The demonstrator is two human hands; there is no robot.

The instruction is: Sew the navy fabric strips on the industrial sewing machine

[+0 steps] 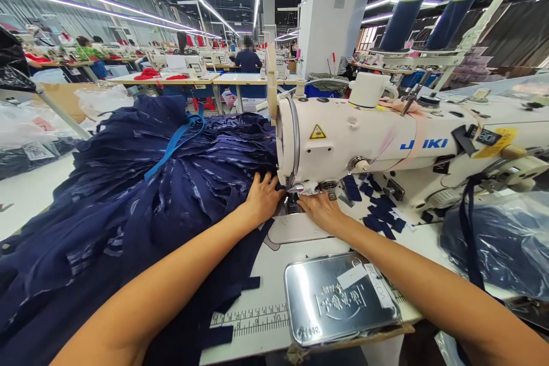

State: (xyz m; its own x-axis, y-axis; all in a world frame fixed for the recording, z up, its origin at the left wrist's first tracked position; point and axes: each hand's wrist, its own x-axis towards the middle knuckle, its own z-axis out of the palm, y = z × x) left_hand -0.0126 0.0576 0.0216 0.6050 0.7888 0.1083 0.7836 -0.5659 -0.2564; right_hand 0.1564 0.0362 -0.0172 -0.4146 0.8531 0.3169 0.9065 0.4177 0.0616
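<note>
Navy fabric [154,211] against left fingers [267,179]

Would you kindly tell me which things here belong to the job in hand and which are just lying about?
Seemingly in the job: sewing machine; left hand and right hand beside its presser foot; navy fabric pile; navy thread cones.

Seemingly just lying about: embossed metal tin; bagged navy fabric.

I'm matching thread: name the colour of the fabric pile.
The fabric pile is dark navy blue; see the head view.
</note>
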